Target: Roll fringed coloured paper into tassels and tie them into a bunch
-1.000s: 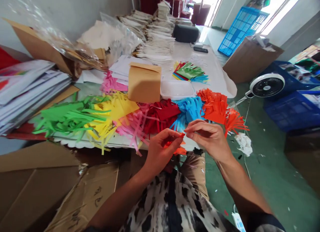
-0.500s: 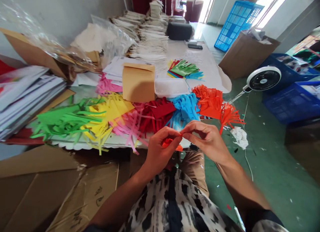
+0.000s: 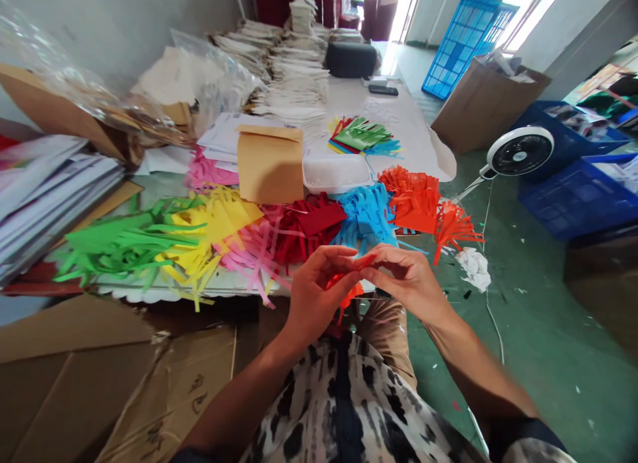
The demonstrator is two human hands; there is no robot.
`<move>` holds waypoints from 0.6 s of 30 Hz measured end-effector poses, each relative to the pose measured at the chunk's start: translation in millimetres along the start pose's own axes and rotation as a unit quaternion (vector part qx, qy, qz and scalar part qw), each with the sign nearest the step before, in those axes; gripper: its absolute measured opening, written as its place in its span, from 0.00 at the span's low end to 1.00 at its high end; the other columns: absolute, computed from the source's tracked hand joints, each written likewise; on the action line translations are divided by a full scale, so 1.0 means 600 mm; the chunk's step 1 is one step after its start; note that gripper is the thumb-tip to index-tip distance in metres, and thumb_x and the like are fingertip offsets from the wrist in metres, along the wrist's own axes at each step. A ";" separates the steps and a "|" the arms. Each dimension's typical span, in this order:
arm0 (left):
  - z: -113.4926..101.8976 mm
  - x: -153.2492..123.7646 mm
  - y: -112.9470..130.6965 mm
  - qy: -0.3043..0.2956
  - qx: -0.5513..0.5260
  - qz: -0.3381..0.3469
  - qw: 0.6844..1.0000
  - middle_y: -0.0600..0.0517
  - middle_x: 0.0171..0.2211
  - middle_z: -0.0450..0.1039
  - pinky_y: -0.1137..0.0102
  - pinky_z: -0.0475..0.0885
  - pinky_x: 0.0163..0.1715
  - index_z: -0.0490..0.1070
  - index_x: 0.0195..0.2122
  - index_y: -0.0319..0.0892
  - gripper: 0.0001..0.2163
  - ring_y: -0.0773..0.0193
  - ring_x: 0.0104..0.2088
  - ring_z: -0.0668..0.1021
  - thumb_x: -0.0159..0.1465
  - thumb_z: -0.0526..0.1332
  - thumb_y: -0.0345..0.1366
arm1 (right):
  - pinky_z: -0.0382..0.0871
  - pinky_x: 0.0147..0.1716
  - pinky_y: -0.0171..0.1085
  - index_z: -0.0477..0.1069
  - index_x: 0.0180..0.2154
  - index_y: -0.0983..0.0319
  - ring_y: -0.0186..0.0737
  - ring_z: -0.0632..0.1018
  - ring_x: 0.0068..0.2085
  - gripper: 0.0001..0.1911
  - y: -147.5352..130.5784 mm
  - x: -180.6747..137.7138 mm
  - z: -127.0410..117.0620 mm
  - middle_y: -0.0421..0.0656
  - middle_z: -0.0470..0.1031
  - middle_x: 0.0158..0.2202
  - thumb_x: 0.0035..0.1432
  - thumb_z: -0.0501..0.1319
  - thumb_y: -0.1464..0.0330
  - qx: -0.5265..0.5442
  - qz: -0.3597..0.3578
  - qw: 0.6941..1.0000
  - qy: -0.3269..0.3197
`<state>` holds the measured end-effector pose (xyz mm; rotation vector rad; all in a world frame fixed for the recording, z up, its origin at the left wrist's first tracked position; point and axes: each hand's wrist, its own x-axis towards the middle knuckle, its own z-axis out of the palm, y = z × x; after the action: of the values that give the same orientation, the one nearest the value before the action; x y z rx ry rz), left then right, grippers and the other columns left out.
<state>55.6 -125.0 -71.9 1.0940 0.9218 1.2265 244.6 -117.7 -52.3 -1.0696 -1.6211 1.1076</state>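
My left hand (image 3: 319,293) and my right hand (image 3: 406,280) meet above my lap, fingers pinched together on a small orange fringed paper piece (image 3: 349,289) that hangs down between them. Just beyond the hands, along the table's near edge, lie piles of fringed paper: green (image 3: 119,240), yellow (image 3: 214,227), pink (image 3: 254,247), dark red (image 3: 309,227), blue (image 3: 366,217) and orange (image 3: 416,200). The orange pile sits closest to my right hand.
A brown envelope (image 3: 269,164) and a white plastic tray (image 3: 336,174) sit behind the piles, and a small mixed-colour stack (image 3: 361,136) farther back. Paper stacks (image 3: 54,190) lie left, cardboard (image 3: 84,376) below. A white fan (image 3: 521,151), blue crates (image 3: 578,194) and a cardboard box (image 3: 488,107) stand right.
Both hands have shifted slightly left and closer together, still pinching the orange paper piece; the fingers have worked along it. The camera has drifted a little.
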 end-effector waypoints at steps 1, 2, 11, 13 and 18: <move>0.001 0.001 0.001 0.002 -0.001 -0.001 1.000 0.53 0.37 0.80 0.74 0.77 0.41 0.77 0.45 0.44 0.14 0.66 0.38 0.82 0.61 0.76 0.37 | 0.76 0.45 0.40 0.83 0.40 0.55 0.40 0.82 0.42 0.07 0.001 -0.002 -0.001 0.42 0.84 0.42 0.63 0.72 0.60 0.003 0.000 1.000 -0.009; 0.003 0.002 0.001 0.000 -0.002 -0.003 1.000 0.53 0.37 0.80 0.74 0.77 0.40 0.77 0.45 0.44 0.14 0.66 0.38 0.82 0.61 0.76 0.37 | 0.76 0.45 0.40 0.83 0.41 0.55 0.40 0.82 0.43 0.07 0.002 -0.003 -0.001 0.42 0.84 0.43 0.63 0.72 0.60 0.004 -0.002 1.000 -0.008; 0.018 0.000 -0.020 -0.149 0.069 -0.055 0.985 0.54 0.30 0.71 0.75 0.66 0.29 0.76 0.40 0.42 0.14 0.70 0.29 0.71 0.70 0.65 0.48 | 0.72 0.41 0.40 0.81 0.33 0.55 0.38 0.79 0.37 0.07 0.006 -0.033 -0.009 0.39 0.82 0.34 0.66 0.69 0.66 -0.079 -0.066 0.987 0.127; 0.022 -0.005 -0.030 -0.180 0.107 -0.051 0.977 0.56 0.26 0.66 0.75 0.61 0.25 0.74 0.37 0.41 0.17 0.71 0.25 0.66 0.74 0.60 0.50 | 0.72 0.41 0.40 0.81 0.34 0.55 0.38 0.78 0.37 0.06 0.007 -0.045 -0.014 0.39 0.81 0.34 0.67 0.68 0.66 -0.074 -0.068 0.981 0.168; 0.043 -0.003 -0.047 -0.215 0.123 -0.046 0.968 0.58 0.26 0.63 0.74 0.62 0.27 0.71 0.38 0.42 0.16 0.70 0.26 0.66 0.76 0.55 0.48 | 0.75 0.43 0.41 0.83 0.39 0.55 0.42 0.80 0.44 0.05 0.019 -0.068 -0.036 0.42 0.82 0.40 0.66 0.69 0.62 -0.035 -0.035 0.991 0.121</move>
<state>87.4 -130.5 -93.1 1.4295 0.7896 0.7651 277.0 -149.3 -65.9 -1.1362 -1.5016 0.8452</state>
